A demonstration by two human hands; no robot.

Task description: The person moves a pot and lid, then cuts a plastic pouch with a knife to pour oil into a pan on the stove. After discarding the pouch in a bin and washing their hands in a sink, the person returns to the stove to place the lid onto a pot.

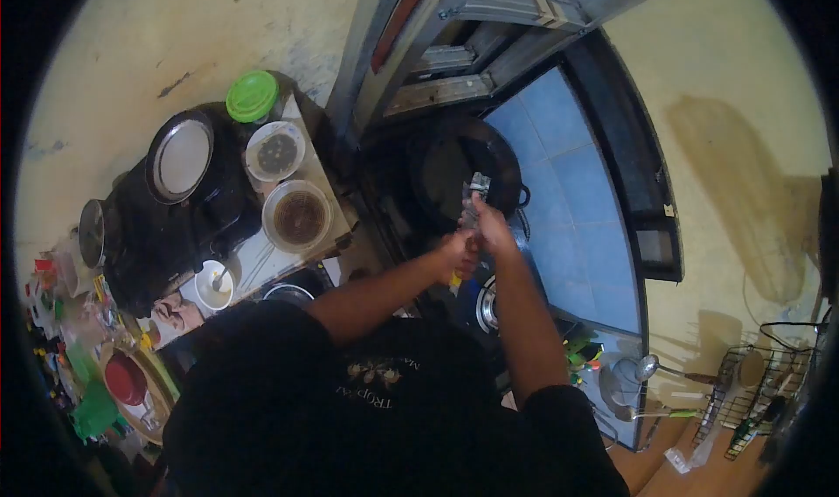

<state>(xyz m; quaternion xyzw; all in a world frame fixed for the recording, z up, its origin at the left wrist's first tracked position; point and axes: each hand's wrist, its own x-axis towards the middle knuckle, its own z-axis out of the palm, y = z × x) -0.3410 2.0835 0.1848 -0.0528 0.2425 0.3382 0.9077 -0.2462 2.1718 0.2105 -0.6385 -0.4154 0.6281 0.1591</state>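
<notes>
Both my hands are closed together in front of my chest, at the near edge of a dark wok point(450, 169). My right hand point(491, 226) is wrapped round a shiny greyish, packet-like item point(478, 184), whose upper end points toward the wok. My left hand point(457, 250) grips just below, its fingers against the right hand. A small yellow piece point(454, 279) shows under the left hand; I cannot tell if it belongs to the same item. The wok's inside is dark, with a loop handle on its right side. A stove burner point(487, 305) lies nearer my body.
On the left table stand a brown-filled strainer bowl point(298, 216), a white bowl point(275, 152), a green-lidded container point(252, 96), a cup with a spoon point(214, 284) and a black stove point(188, 235) bearing a round tray point(180, 157). Ladles point(648, 368) and a wire rack point(747, 392) hang right.
</notes>
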